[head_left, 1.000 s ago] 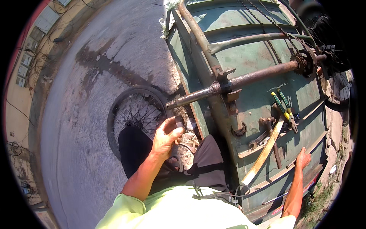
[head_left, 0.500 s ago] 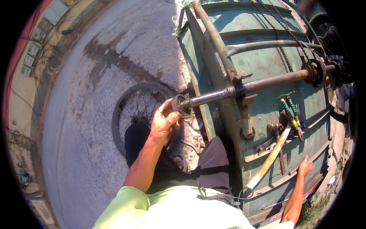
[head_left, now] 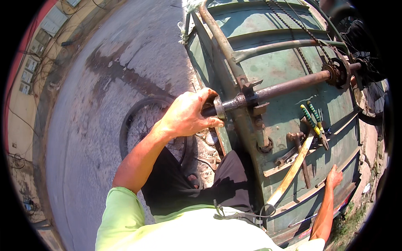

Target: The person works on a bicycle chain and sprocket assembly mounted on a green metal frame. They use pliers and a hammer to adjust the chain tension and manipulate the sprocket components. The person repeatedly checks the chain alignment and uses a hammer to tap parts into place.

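Observation:
My left hand [head_left: 190, 112] is closed round a metal ring, probably a bearing ring [head_left: 219, 107], fitted over the greasy near end of a long axle [head_left: 293, 85]. My thumb presses below it and the fingers above. The axle crosses an overturned green cart bed [head_left: 276, 69] and carries a sprocket [head_left: 333, 74] toward its far end. My right hand [head_left: 333, 179] leans on a ridge of that bed, fingers extended, with nothing seen in it. Near it lie a hammer [head_left: 299, 146], green-and-yellow pliers [head_left: 320, 133], a wooden handle [head_left: 289, 178] and a wrench [head_left: 286, 157].
A spoked wheel [head_left: 125, 129] lies on the concrete ground beside my leg, partly behind my left arm. A chain [head_left: 305, 31] hangs at the bed's far side. A round tin [head_left: 212, 138] and an adjustable wrench [head_left: 214, 162] are on the ground by my feet.
My left hand has slid the ring from the axle's tip inward along the shaft, toward the cart frame. The hand has turned so its back faces up. My right hand stays on the ridge.

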The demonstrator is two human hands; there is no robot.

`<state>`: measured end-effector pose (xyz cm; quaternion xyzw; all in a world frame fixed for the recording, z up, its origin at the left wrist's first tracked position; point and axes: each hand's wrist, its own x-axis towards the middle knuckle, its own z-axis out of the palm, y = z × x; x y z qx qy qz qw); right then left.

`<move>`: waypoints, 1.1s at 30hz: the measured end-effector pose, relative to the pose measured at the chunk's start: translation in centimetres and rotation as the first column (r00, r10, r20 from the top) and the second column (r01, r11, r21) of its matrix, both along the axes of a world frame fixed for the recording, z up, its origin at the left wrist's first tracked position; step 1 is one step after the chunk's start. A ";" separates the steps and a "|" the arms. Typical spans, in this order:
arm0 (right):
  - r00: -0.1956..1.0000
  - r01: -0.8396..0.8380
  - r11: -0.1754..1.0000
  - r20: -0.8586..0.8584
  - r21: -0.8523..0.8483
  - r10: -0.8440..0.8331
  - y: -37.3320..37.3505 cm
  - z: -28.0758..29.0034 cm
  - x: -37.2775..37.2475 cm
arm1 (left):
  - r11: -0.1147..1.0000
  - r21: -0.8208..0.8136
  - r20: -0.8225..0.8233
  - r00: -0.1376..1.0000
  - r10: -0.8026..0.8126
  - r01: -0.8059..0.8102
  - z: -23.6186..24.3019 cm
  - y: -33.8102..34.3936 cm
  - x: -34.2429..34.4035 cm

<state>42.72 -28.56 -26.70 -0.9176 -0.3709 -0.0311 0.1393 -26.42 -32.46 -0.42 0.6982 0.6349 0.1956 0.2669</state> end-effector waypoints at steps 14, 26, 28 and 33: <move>1.000 0.016 1.000 -0.026 0.009 -0.016 0.1 -0.4 0.2 | 0.989 0.143 -0.208 0.978 -0.015 0.046 0.8 -0.7 1.7; 0.997 0.003 0.999 0.073 0.036 -0.006 0.1 -2.1 2.1 | 0.999 -0.031 0.021 0.999 -0.042 0.043 1.0 0.5 -0.6; 0.997 0.010 0.999 0.082 0.038 -0.013 0.0 -2.6 2.3 | 0.997 -0.080 0.007 1.000 -0.015 0.015 1.1 0.4 -0.4; 0.997 0.031 0.999 0.067 0.016 -0.032 -0.1 -2.7 1.8 | 0.998 0.022 -0.031 0.998 -0.056 0.057 0.7 0.1 -0.2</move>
